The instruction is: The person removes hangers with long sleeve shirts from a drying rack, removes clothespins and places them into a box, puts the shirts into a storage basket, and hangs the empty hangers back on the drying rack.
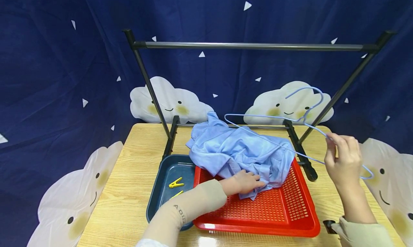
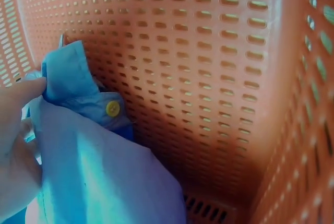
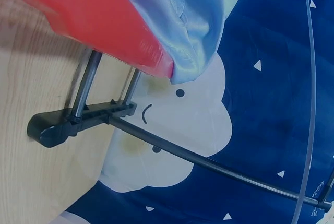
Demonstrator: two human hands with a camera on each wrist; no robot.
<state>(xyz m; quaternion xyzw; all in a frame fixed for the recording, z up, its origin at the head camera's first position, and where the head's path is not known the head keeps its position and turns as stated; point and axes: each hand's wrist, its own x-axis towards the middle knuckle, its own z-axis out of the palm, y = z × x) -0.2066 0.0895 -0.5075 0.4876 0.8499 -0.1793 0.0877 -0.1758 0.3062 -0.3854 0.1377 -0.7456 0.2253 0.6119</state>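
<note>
A crumpled light-blue shirt (image 1: 238, 146) lies heaped over the back of a red basket (image 1: 258, 229), partly hanging beyond its rim. My left hand (image 1: 242, 182) is down on the shirt's near edge. In the left wrist view, the fingers of that hand (image 2: 18, 145) pinch the cloth beside a flap and a yellow button. My right hand (image 1: 345, 161), to the right of the basket, holds up a thin blue hanger (image 1: 304, 120) by its shoulder. The hanger is tilted, its hook upward, and spans in front of the shirt. The right wrist view shows only the hanger's wire (image 3: 311, 98).
A dark blue tray (image 1: 162, 182) with yellow clothespins (image 1: 176, 183) stands left of the basket, partly behind my left sleeve. Behind rises a black rack with a horizontal bar (image 1: 251, 46); its foot (image 1: 301, 153) sits on the wooden table (image 1: 119, 189). A blue cloud-print curtain (image 1: 206, 17) hangs behind.
</note>
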